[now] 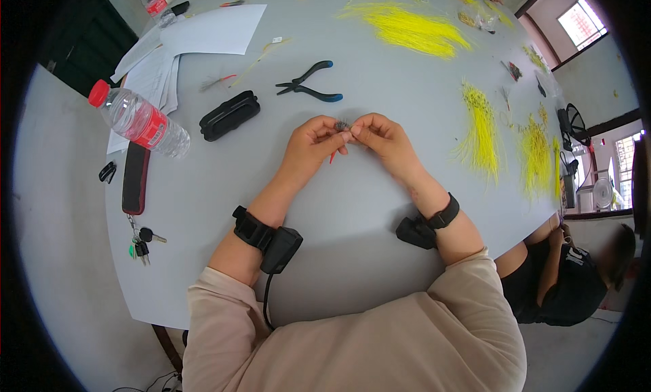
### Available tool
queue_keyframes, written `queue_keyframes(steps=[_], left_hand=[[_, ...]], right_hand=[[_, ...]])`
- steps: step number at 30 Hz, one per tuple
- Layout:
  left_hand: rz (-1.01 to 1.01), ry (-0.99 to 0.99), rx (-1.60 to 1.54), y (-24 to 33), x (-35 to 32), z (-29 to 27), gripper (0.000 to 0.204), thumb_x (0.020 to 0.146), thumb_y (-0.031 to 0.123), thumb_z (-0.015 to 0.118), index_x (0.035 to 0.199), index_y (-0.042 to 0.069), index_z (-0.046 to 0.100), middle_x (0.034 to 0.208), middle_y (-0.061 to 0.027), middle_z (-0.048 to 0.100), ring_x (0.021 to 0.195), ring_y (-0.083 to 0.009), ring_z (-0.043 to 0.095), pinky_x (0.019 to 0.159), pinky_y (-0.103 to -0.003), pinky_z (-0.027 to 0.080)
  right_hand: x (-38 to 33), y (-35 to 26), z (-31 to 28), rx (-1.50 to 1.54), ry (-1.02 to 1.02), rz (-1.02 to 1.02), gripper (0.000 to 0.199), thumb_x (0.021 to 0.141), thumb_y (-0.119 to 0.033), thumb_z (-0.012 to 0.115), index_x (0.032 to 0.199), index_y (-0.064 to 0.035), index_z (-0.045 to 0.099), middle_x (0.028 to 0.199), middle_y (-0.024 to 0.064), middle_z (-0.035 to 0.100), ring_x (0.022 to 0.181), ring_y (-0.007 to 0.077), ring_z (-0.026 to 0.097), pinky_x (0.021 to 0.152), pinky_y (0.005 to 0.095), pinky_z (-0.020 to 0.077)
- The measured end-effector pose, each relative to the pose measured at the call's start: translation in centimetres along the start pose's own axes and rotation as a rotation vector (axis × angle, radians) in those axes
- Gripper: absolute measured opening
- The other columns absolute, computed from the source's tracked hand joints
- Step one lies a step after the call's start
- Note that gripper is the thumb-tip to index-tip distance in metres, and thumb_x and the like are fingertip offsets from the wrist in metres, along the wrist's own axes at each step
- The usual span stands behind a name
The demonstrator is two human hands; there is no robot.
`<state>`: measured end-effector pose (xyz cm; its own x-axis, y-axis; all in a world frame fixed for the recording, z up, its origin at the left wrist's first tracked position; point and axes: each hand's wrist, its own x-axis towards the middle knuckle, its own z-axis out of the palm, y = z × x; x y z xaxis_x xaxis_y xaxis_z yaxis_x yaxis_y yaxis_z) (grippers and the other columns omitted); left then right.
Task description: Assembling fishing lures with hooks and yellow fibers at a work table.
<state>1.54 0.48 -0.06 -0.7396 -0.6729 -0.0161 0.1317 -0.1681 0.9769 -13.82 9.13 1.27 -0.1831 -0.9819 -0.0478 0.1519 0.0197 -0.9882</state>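
My left hand and my right hand meet over the middle of the table, fingertips pinched together. Between them is a small bundle of fine dark-grey wire ends. A short red piece sticks out below the left fingers; whether it belongs to the bundle is hidden by the fingers. Just beyond my hands lie long-nose pliers with dark blue handles, jaws pointing left and handles spread. A black oblong case rests to the left of the pliers.
A water bottle with a red cap, white papers, a dark red-edged case and keys sit at left. Bundles of yellow wires lie far off, more yellow wires at right. A person sits at right.
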Motion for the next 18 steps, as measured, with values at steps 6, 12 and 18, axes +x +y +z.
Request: queue_keyframes(steps=[6,12,18], left_hand=[[-0.024,0.012,0.011,-0.22,0.12,-0.09,0.015,0.084,0.015,0.06,0.094,0.005,0.055,0.082,-0.0035,0.063,0.067,-0.0085,0.056,0.054,-0.02,0.038],[-0.023,0.028,0.005,-0.24,0.15,-0.02,0.017,0.085,0.017,0.06,0.096,0.005,0.055,0.083,-0.0025,0.062,0.066,-0.0074,0.054,0.054,-0.019,0.038],[-0.011,0.04,0.012,-0.21,0.05,0.0,0.019,0.084,0.018,0.061,0.097,0.006,0.056,0.08,-0.0008,0.06,0.066,-0.0064,0.052,0.053,-0.019,0.037]], right_hand=[[-0.08,-0.06,0.16,-0.028,0.0,-0.012,0.017,0.088,-0.014,0.057,0.093,0.0011,0.057,0.09,0.0049,0.061,0.088,0.0109,0.056,0.084,0.025,0.0443],[-0.08,-0.02,0.32,-0.113,0.023,-0.02,0.015,0.088,-0.015,0.057,0.092,-0.0004,0.058,0.087,0.0028,0.06,0.084,0.0084,0.054,0.08,0.0231,0.044],[-0.16,0.01,0.54,-0.214,0.046,-0.015,0.014,0.087,-0.016,0.058,0.087,-0.0026,0.059,0.076,-0.0024,0.056,0.071,0.0037,0.048,0.067,0.019,0.0409]])
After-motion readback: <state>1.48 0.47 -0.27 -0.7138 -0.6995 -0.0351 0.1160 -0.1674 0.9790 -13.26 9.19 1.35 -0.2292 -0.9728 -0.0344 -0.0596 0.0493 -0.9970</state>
